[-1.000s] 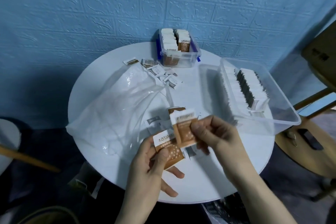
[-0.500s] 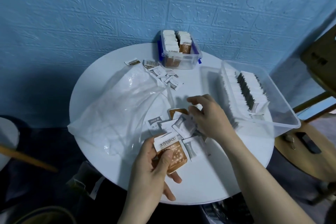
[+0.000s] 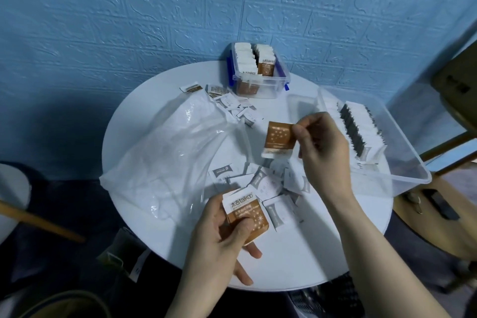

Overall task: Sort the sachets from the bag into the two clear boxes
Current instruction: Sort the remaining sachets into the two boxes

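My left hand (image 3: 222, 240) grips a small stack of brown-and-white sachets (image 3: 246, 212) near the table's front. My right hand (image 3: 322, 147) pinches one brown sachet (image 3: 280, 138) by its corner, lifted above a loose pile of white sachets (image 3: 260, 181). The clear plastic bag (image 3: 165, 157) lies crumpled on the left of the round white table (image 3: 296, 261). A small clear box (image 3: 258, 72) with blue latches at the back holds rows of brown sachets. A large clear box (image 3: 402, 168) on the right holds a row of white sachets.
More loose sachets (image 3: 232, 103) lie scattered between the bag and the small box. A wooden chair (image 3: 459, 100) stands at the right, and a wooden stool (image 3: 433, 227) sits under the large box. A blue textured wall backs the table.
My right hand reached down into the loose pile, then rose with one brown sachet pinched in its fingers. My left hand has kept its stack in place.
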Tool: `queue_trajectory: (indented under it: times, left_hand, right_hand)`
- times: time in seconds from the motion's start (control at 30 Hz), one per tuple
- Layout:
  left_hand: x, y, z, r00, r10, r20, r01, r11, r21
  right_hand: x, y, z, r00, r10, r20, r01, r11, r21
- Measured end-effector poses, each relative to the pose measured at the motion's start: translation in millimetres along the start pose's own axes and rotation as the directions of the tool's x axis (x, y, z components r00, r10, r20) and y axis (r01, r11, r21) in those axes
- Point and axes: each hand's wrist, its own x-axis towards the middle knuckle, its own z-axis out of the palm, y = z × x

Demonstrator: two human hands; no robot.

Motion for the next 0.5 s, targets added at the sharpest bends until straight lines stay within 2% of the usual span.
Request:
queue_trajectory:
  times: [0.07,0.1,0.2,0.27,0.43,0.47,0.5]
  left_hand:
    - [-1.1,0.9,-0.8,1.0,0.007,0.008,-0.007,1.0,-0.007]
    - [-1.6,1.2,-1.3,1.0,0.012,0.011,-0.012,1.0,-0.009]
    - [-1.9,2.2,-2.2,0.999,0.025,0.019,-0.025,1.0,-0.019]
    - [-3.2,4.7,-2.9,0.999,0.037,0.035,-0.037,0.999,-0.012]
    - [-6.6,6.2,-3.7,0.998,0.015,0.068,-0.017,0.999,0.027]
    - [-8.0,7.6,-3.8,0.998,0.02,0.052,-0.023,0.999,0.046]
    - [-9.6,10.2,-4.3,0.999,0.034,0.029,-0.036,0.997,0.063]
  right_hand:
    - [-12.9,-9.7,-8.8,0.997,0.0,-0.076,0.007,0.996,0.09]
    - [-20.5,-11.5,-13.1,0.997,0.04,-0.068,-0.029,0.988,0.154]
    - [-48.3,-12.6,-18.1,0.966,0.229,0.118,-0.256,0.894,0.368]
    - [-68.3,-12.0,-14.3,0.94,0.276,0.202,-0.334,0.865,0.374]
    - [-102.6,-11.5,1.3,0.914,0.31,0.263,-0.395,0.827,0.399]
    - [-104.4,-9.7,1.3,0.92,0.297,0.254,-0.376,0.848,0.373]
    - [-104.2,-5.6,-1.0,0.942,0.256,0.215,-0.31,0.91,0.276]
